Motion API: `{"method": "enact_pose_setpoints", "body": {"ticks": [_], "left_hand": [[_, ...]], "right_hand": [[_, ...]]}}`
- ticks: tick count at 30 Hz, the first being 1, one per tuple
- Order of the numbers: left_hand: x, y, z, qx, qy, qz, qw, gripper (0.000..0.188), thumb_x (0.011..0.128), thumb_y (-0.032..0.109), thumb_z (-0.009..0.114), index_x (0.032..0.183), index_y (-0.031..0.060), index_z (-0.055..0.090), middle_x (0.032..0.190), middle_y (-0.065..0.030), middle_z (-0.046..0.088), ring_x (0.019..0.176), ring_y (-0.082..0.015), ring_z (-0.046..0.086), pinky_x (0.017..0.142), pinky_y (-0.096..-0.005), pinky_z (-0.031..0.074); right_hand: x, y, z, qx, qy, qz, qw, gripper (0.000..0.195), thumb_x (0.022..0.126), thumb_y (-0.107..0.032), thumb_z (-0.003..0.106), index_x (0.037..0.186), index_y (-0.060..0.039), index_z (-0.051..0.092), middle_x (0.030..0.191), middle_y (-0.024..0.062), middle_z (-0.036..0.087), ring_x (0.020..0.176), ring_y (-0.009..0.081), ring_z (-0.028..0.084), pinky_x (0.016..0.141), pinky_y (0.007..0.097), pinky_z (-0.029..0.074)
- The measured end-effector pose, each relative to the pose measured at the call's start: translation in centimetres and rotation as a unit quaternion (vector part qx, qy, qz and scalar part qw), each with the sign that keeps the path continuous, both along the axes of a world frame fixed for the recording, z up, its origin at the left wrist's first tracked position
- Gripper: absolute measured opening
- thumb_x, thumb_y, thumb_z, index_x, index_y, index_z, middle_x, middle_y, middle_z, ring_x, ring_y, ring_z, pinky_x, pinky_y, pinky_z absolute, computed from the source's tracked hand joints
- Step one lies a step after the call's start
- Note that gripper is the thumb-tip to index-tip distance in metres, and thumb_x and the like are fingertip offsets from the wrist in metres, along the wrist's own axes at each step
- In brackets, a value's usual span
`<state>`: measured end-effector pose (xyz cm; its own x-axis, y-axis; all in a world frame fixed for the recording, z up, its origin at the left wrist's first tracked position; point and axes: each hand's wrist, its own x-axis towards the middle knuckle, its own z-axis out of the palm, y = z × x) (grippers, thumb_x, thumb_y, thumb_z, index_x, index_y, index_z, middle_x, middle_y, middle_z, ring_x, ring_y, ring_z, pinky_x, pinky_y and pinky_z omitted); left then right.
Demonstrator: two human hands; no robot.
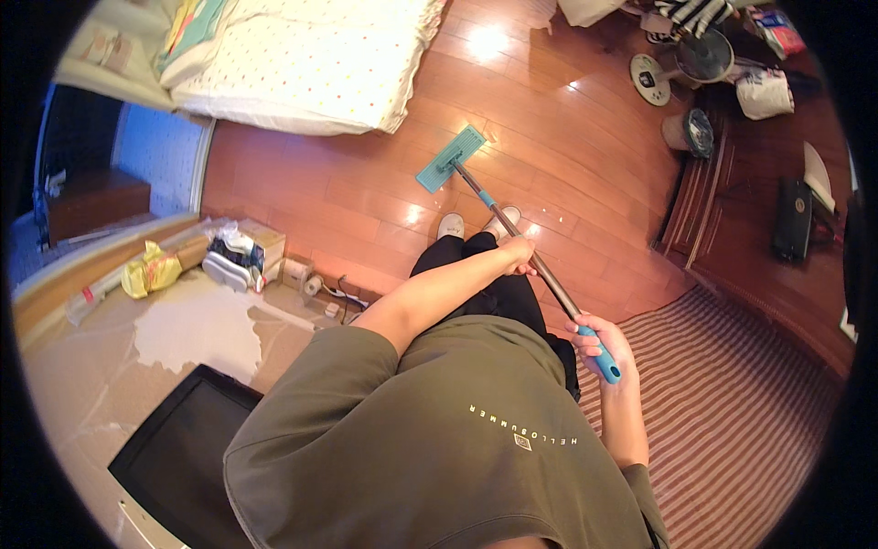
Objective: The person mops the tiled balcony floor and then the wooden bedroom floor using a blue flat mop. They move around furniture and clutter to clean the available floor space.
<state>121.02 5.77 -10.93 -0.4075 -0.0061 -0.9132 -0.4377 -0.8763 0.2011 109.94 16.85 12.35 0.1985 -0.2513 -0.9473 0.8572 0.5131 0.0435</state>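
Note:
A flat mop with a teal rectangular head (451,159) and a metal pole (555,287) slants across the view in front of my body. The head rests on the wooden floor (329,180), just beyond my shoes and near the corner of the bed. My left hand (520,256) is wrapped around the middle of the pole. At the near end, my right hand (605,342) grips the blue handle (601,358), whose tip sticks out below the fingers.
A bed with a dotted sheet (302,62) stands at upper left. At right are a wastebasket (688,132), a pedestal fan (699,58) and a dark wooden cabinet (748,213). A striped mat (727,405) lies beside me. Boxes, shoes (230,271) and a yellow bag (151,270) sit at left.

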Motion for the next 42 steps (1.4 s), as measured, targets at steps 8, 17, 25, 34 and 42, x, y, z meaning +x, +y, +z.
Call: {"method": "enact_pose_setpoints", "body": {"ticks": [8, 17, 25, 34, 42], "left_hand": [[-1.5, -4.9, -1.2, -0.050, -0.007, 0.038, 0.998, 0.036, 0.091, 0.032, 0.034, 0.091, -0.0038, 0.039, 0.066, -0.0156, 0.050, 0.042, -0.0183, 0.050, 0.027, -0.0219, 0.026], [-6.5, -13.4, -10.4, -0.150, -0.105, 0.038, 0.982, 0.038, 0.091, 0.032, 0.029, 0.082, -0.0014, 0.045, 0.062, -0.0172, 0.056, 0.033, -0.0153, 0.040, 0.027, -0.0245, 0.027], [-21.5, -3.2, -1.9, -0.097, -0.082, -0.007, 0.992, 0.026, 0.087, 0.020, 0.034, 0.081, -0.0010, 0.050, 0.056, -0.0177, 0.053, 0.033, -0.0190, 0.046, 0.026, -0.0286, 0.029], [-28.1, -1.0, 4.1, -0.025, -0.035, -0.178, 0.983, 0.037, 0.092, 0.033, 0.031, 0.106, 0.0010, 0.042, 0.057, -0.0121, 0.054, 0.034, -0.0108, 0.041, 0.030, -0.0224, 0.032], [-28.2, -6.7, 4.8, -0.107, -0.017, -0.149, 0.983, 0.040, 0.091, 0.032, 0.032, 0.078, -0.0019, 0.048, 0.058, -0.0120, 0.055, 0.039, -0.0143, 0.049, 0.033, -0.0239, 0.039]], "right_hand": [[-3.5, -3.3, -2.3, -0.103, 0.016, 0.097, 0.990, 0.015, 0.082, -0.005, 0.050, 0.096, -0.0019, 0.046, 0.071, 0.0027, 0.046, 0.045, 0.0024, 0.036, 0.034, 0.0145, 0.027], [-9.3, -10.3, -10.7, -0.116, -0.068, 0.022, 0.991, 0.009, 0.082, -0.007, 0.051, 0.088, -0.0024, 0.045, 0.070, 0.0038, 0.048, 0.045, 0.0032, 0.037, 0.033, 0.0145, 0.029], [-21.5, -0.1, -5.1, -0.087, -0.038, -0.004, 0.995, 0.013, 0.083, -0.006, 0.049, 0.093, -0.0018, 0.042, 0.072, 0.0056, 0.049, 0.044, 0.0036, 0.037, 0.031, 0.0139, 0.028], [-24.5, 4.0, 1.0, -0.058, 0.019, -0.116, 0.991, 0.009, 0.084, -0.005, 0.047, 0.091, -0.0020, 0.042, 0.072, 0.0056, 0.047, 0.044, 0.0037, 0.036, 0.030, 0.0140, 0.028], [-24.3, 1.9, -0.9, -0.156, 0.025, -0.120, 0.980, 0.010, 0.084, -0.004, 0.047, 0.094, -0.0012, 0.046, 0.075, 0.0053, 0.047, 0.045, 0.0039, 0.037, 0.033, 0.0156, 0.028]]}}
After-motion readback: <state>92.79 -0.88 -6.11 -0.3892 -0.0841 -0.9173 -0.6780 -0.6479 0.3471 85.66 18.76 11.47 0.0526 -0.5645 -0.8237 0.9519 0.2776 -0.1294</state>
